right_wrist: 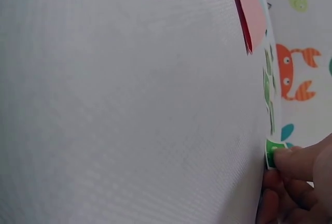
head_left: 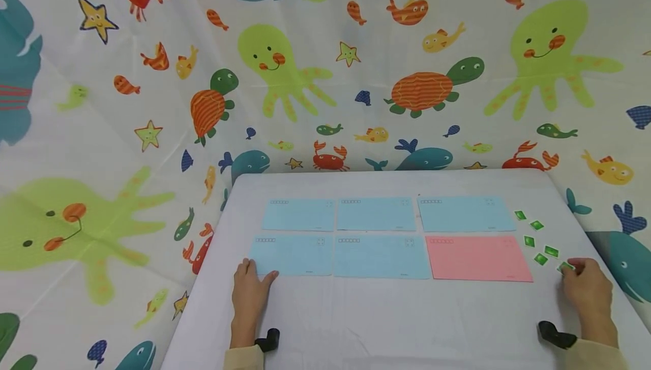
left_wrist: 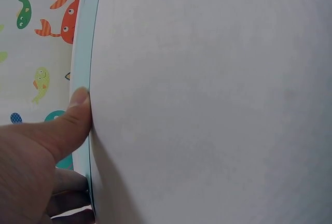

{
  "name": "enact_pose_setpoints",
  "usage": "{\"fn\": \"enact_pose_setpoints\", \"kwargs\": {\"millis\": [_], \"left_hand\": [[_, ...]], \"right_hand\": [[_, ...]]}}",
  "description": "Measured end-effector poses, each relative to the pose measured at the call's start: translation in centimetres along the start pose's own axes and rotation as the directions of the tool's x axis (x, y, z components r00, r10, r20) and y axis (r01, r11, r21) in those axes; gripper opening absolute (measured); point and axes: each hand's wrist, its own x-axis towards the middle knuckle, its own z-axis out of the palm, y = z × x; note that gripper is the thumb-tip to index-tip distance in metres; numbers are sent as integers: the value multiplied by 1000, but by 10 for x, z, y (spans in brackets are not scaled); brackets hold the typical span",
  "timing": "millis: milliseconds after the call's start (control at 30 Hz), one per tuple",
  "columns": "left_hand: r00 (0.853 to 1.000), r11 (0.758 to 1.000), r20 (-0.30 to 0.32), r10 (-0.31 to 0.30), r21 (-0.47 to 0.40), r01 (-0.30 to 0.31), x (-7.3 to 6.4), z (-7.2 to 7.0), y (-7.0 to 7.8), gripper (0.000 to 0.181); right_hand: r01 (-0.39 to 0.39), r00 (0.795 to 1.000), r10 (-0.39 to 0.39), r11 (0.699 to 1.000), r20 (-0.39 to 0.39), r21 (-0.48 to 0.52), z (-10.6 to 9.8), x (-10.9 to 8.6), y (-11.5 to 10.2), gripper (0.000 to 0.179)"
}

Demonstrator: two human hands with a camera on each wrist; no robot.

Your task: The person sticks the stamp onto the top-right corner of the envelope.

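My left hand (head_left: pixel 250 294) rests at the lower left corner of a light blue envelope (head_left: pixel 292 257), its thumb and fingers spread over the corner. In the left wrist view the thumb (left_wrist: pixel 78 112) lies along the blue edge. Over on the right side, my right hand (head_left: pixel 590 288) pinches a small green stamp (head_left: pixel 565 267) with a white border. The right wrist view shows thumb and fingers on this stamp (right_wrist: pixel 272 154), close to the table surface. Several more green stamps (head_left: pixel 551 251) lie loose just beyond that hand. A pink envelope (head_left: pixel 478 259) lies to their left.
More light blue envelopes (head_left: pixel 381 257) lie in two rows on the white table (head_left: pixel 386 325), with the pink one at the front row's right end. Behind the table hangs a cloth (head_left: pixel 315 133) printed with sea animals. Each wrist carries a black strap piece (head_left: pixel 556 335).
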Motion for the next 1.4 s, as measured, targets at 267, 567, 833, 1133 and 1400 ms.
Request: {"fn": "enact_pose_setpoints", "kwargs": {"millis": [267,567,833,1133,1400], "left_hand": [[1000,1000,-6,2,5,-2,0,1,1,82],[1000,1000,-20,0,2,0,-2,3,1,82],[1000,1000,-23,0,-7,0,-3,3,1,82],[1000,1000,-12,1,-1,-1,-4,-1,-4,83],[1000,1000,-9,13,7,-13,-4,-5,-11,82]], "right_hand": [[-10,1000,10,1000,-18,5,1,-8,-3,50],[-10,999,11,1000,-31,25,2,-10,-2,51],[-47,996,52,996,-67,74,0,-9,-4,49],[-80,990,95,987,-102,142,2,-25,-3,46],[-80,984,105,983,-147,167,7,-38,-3,45]]}}
